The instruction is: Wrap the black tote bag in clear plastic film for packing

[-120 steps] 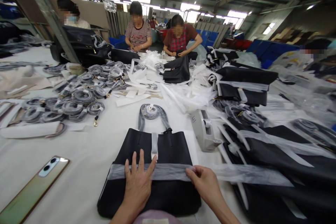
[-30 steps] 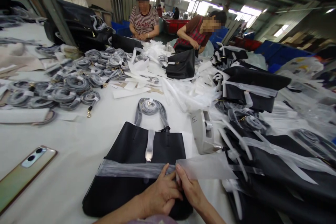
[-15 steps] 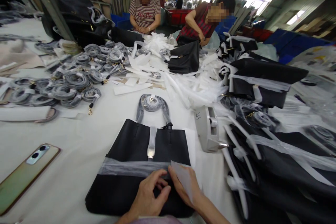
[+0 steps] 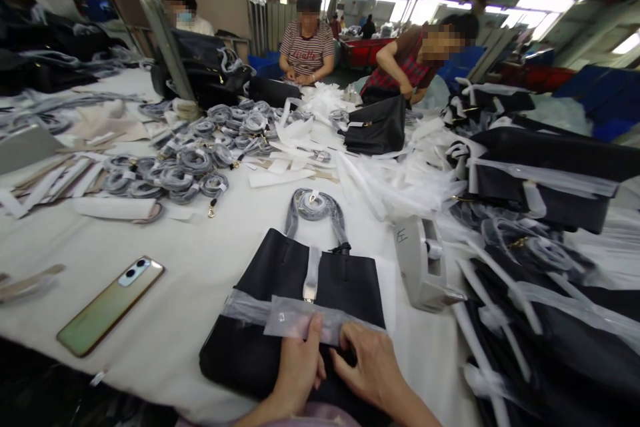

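A thin translucent strip is pressed under the thumb of the left hand; it appears to be pinched against the fingers beneath. The fingers of the right hand are curled, with only a narrow gap left before the thumb; whether anything is gripped there cannot be told. Both hands are held over the black bag, which is laid flat on the white table, a cloudy wrap stretched across its middle. If the thumb were lifted unevenly, the strip could be skewed or creased, its left end apparently being loose. If it were tugged too hard, the wrap could be torn or the bag dragged crooked. The metal clasp, just above, could be snagged by the strip's upper edge. Farther right, the tape dispenser could be knocked by a wide sweep of the right hand.
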`<state>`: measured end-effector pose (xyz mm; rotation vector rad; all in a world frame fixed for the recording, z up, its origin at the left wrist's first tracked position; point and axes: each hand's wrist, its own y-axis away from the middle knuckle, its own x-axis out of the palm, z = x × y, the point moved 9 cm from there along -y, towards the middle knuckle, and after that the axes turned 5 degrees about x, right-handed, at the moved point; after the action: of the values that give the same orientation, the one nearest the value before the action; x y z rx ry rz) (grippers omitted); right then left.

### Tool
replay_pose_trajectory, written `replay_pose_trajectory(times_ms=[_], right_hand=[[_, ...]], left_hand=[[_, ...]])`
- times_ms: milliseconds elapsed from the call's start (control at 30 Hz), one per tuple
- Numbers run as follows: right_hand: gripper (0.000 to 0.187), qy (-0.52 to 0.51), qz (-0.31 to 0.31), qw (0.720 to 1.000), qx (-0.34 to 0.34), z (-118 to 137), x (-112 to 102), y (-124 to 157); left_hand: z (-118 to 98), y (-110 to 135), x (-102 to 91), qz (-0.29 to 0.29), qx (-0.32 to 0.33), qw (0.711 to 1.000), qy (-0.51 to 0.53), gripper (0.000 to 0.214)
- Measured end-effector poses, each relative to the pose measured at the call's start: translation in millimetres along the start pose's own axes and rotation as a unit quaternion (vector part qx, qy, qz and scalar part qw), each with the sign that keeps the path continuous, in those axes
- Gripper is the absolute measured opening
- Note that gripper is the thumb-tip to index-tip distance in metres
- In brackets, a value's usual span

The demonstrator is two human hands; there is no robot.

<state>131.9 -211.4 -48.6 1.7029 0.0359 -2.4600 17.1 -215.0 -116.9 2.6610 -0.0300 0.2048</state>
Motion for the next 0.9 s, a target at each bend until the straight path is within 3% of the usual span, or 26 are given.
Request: replay_pose_trajectory(times_ms=[267, 700, 900], right_hand=[[0.021, -0.003, 0.043, 0.999, -0.024, 5.6, -0.3, -0.2], [0.021, 0.023, 0.124, 0.992, -0.025, 14.8, 3.3, -4.3], [0.028, 0.006, 0.152, 0.988, -0.026, 20.8, -0.1, -11.2]], left_hand=[[-10.5, -3.2, -33.6, -0.041, 0.006, 0.997, 0.069, 0.069], [-8.7, -19.2, -79.7, -0.05, -0.007, 0.998, -0.023, 0.056], [-1.9, -25.7, -87.3, -0.055, -0.013, 0.996, -0.073, 0.053]])
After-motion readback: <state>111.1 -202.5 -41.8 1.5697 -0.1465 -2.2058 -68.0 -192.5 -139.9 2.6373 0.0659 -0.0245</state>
